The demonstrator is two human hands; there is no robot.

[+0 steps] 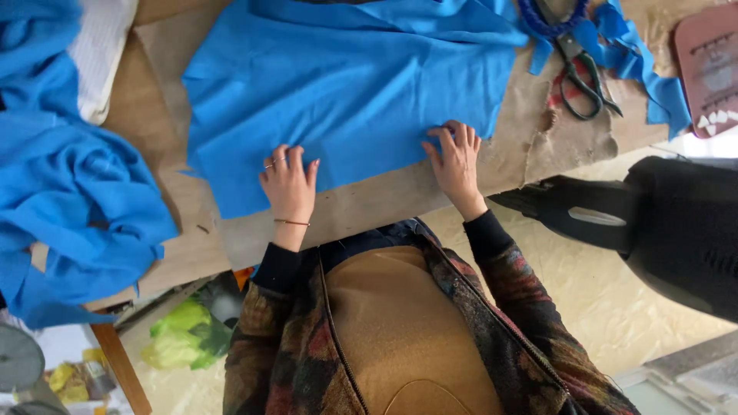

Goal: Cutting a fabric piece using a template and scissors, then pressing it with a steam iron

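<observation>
A flat piece of blue cloth (346, 84) lies spread on the brown surface (384, 204), its near edge close to the surface's edge; the left hand (290, 183) rests on that near edge with fingers loosely curled, pressing down and gripping nothing; the right hand (455, 160) lies further along the same edge, fingers bent and tips on the cloth, also holding nothing. The cloth looks light, soft and limp, likely to crease and slide on the smooth top; the near hem or the corners seem the easiest places to pinch it. A bigger heap of blue cloth (69, 192) is bunched to one side, well apart from the hands; scissors (580, 73) lie at the far side among blue scraps (653, 77), near the right hand's end. Bare surface shows between the flat piece and the heap; a dark chair (661, 223) stands close by the person.
</observation>
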